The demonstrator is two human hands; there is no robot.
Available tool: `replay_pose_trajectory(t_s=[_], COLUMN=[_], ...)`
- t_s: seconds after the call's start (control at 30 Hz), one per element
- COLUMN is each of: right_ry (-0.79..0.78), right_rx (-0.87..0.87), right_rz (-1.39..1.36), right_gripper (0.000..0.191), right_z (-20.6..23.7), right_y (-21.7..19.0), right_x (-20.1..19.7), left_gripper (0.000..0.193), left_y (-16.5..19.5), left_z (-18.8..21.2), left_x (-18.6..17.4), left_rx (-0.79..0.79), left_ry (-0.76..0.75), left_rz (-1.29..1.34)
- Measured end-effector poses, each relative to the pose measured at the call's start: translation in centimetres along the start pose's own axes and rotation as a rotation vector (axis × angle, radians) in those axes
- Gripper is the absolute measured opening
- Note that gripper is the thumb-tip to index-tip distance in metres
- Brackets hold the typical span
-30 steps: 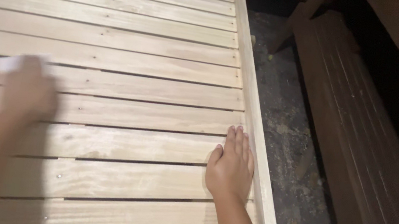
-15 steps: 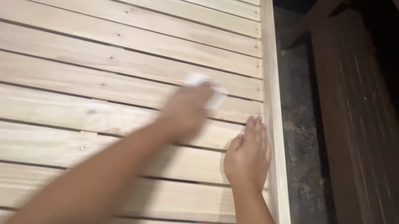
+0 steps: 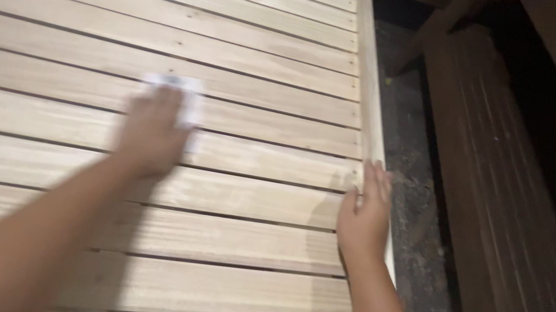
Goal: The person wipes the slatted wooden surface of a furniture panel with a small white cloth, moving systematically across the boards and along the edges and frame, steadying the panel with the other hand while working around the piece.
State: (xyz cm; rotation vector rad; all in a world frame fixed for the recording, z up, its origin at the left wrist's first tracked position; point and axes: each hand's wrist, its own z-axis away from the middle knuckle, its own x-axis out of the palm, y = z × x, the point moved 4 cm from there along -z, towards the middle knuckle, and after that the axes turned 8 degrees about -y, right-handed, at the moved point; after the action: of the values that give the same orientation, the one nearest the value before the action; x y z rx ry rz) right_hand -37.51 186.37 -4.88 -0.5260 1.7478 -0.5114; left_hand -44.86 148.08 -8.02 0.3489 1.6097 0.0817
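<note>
Pale pine slats run crosswise under both my arms, each board parted from the next by a thin dark gap, with small knots and screw heads showing here and there. My left hand lies palm down on one of the middle slats, pressing a small white pad, perhaps a cloth or a piece of sanding paper; its blurred corner pokes out past my fingertips, and I cannot tell more of its kind. That hand is spread flat over the pad rather than curled around it.

My right hand rests open at the far right end of the slats, fingers straight and together, touching the light wooden side rail that borders the boards along that edge. It grips nothing; it only bears on the wood.

Just beyond the rail, lower down, lies a strip of rough grey floor, speckled and dusty. Beside that stands a dark brown slatted panel, set along the rail and well apart from my hands. Nothing lies on the boards between my two hands.
</note>
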Motion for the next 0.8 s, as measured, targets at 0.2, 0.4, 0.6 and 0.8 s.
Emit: replay_pose_trajectory(t_s=[0.2,0.4,0.6,0.8], right_ry=[-0.113,-0.25,-0.189,-0.149], right_rx=[0.303,0.525,0.423,0.392], right_rz=[0.588,0.414,0.387,0.375], right_gripper=[0.073,0.062,0.059,0.058], right_z=[6.2,7.8,7.7,7.7], right_y=[1.4,1.6,2.1,2.6], right_x=[-5.4,-4.4,-4.0,-3.4], left_gripper=[0.074,0.05,0.057,0.071], left_y=[23.4,23.7,-1.1,-5.0], left_z=[-4.7,-3.8,4.2,12.7], left_x=[5.9,6.4,-3.1,-7.7], left_rx=[0.241,0.498,0.233,0.165], left_ry=[-0.294,-0.338,-0.666,-0.604], left_rz=[0.061,0.047,-0.489,-0.448])
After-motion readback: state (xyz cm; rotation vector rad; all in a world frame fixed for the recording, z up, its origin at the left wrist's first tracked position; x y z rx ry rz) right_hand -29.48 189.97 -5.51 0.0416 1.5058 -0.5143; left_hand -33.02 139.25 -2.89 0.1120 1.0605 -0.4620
